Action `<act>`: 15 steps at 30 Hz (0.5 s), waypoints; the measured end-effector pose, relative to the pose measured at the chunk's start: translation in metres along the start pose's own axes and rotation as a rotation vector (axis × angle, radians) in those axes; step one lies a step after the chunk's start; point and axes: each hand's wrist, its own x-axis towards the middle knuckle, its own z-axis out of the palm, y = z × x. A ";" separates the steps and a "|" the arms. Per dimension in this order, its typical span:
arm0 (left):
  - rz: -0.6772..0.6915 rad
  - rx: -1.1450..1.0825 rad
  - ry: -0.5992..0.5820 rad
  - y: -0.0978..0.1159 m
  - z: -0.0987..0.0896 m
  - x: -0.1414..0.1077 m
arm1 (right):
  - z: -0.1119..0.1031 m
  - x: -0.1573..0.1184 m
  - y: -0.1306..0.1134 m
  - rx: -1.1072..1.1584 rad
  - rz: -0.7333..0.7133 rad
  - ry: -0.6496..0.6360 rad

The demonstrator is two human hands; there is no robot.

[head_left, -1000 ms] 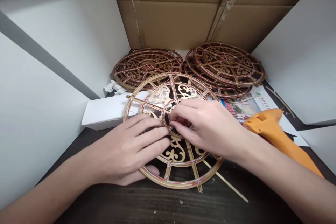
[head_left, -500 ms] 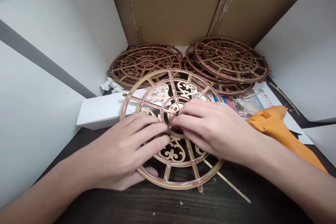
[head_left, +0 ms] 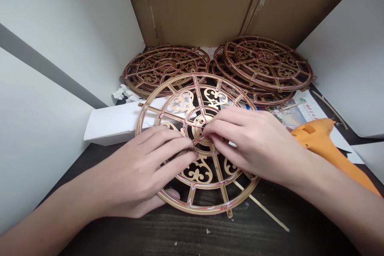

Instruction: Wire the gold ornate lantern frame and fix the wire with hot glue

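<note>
A round golden openwork frame (head_left: 207, 187) with red and white wires along its rings is tilted over the dark table. My left hand (head_left: 150, 168) grips its left side, the thumb below the outer rim and the fingers over the inner rings, near the hub. At the hub (head_left: 199, 122), the fingers of my right hand (head_left: 243, 136) are pinched together by a thin red wire; whether the wire is between the fingertips is hard to see.
Stacks of similar round frames lie at the back left (head_left: 150, 76) and back right (head_left: 264, 64). An orange glue gun (head_left: 318, 136) is at the right, over printed paper (head_left: 312, 110). A white box (head_left: 111, 124), crumpled tissue (head_left: 123, 93) and a thin stick (head_left: 267, 210) lie around.
My right hand has shifted slightly right and its fingertips have drawn a little away from the hub's middle. The left hand keeps its hold, and the camera view has tilted slightly.
</note>
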 end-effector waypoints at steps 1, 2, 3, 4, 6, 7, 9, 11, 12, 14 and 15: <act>0.004 -0.002 0.004 0.000 0.000 0.000 | 0.000 0.000 0.000 0.000 0.018 -0.002; 0.008 -0.002 0.003 0.000 0.000 0.000 | 0.000 0.001 -0.001 0.004 0.033 0.002; 0.011 -0.001 0.003 0.000 0.001 0.000 | 0.000 0.002 -0.001 0.010 0.050 0.006; 0.014 0.002 -0.001 0.000 0.001 0.000 | 0.000 0.002 -0.002 0.016 0.068 0.013; 0.004 0.005 -0.006 0.001 0.001 0.000 | 0.000 0.003 -0.003 0.025 0.100 0.022; -0.005 0.004 -0.007 0.001 0.002 0.000 | 0.000 0.003 -0.003 0.028 0.113 0.025; -0.015 0.001 -0.006 0.002 0.002 0.000 | 0.000 0.003 -0.004 0.032 0.132 0.024; -0.014 -0.001 -0.007 0.003 0.003 -0.001 | 0.001 0.004 -0.005 0.038 0.145 0.026; -0.011 -0.003 -0.008 0.003 0.003 -0.001 | 0.001 0.004 -0.006 0.043 0.153 0.030; -0.015 -0.004 -0.004 0.003 0.003 -0.002 | 0.001 0.005 -0.006 0.064 0.176 0.038; -0.020 -0.004 -0.002 0.003 0.003 -0.002 | 0.001 0.005 -0.006 0.082 0.192 0.043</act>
